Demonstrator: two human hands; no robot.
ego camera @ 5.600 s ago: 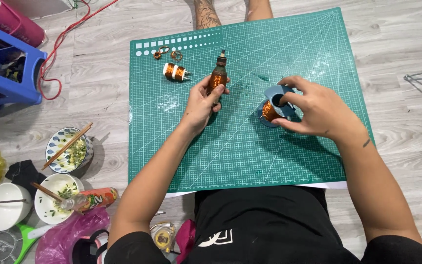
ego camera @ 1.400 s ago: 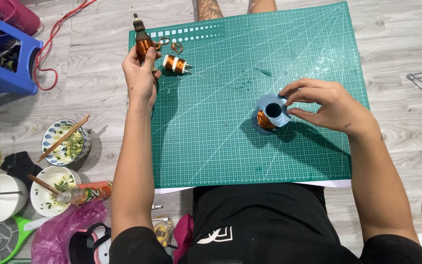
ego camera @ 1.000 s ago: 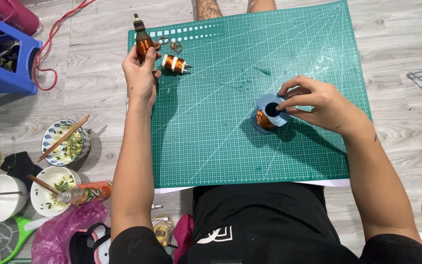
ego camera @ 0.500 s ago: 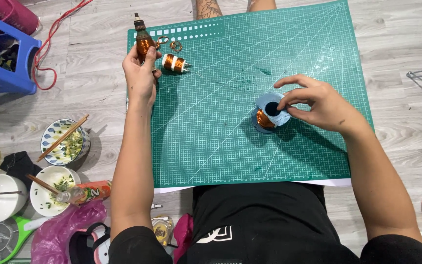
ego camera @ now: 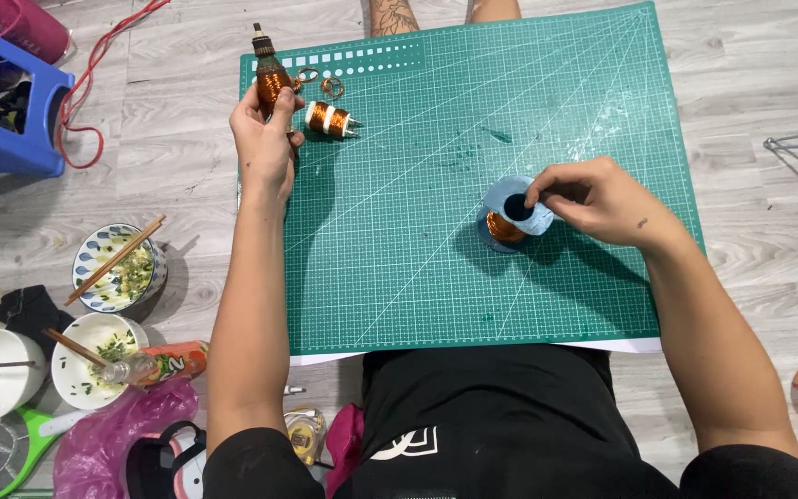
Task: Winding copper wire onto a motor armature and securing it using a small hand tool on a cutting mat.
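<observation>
**Overhead: copper coils on the green cutting mat**

Seen from the head camera, the left hand [ego camera: 265,139] is clamped around a copper-wound armature [ego camera: 270,79] at the far left corner of the green cutting mat [ego camera: 417,277]. Beside it lies a small copper coil [ego camera: 330,118]. Right hand [ego camera: 602,199] fingers pinch a blue-flanged wire spool [ego camera: 513,214] near the mat's middle.

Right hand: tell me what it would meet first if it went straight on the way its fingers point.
The right hand points left across the green cutting mat, fingertips already on the blue spool of copper wire. That spool comes first; beyond it the mat looks bare, as far as this one view shows.
</observation>
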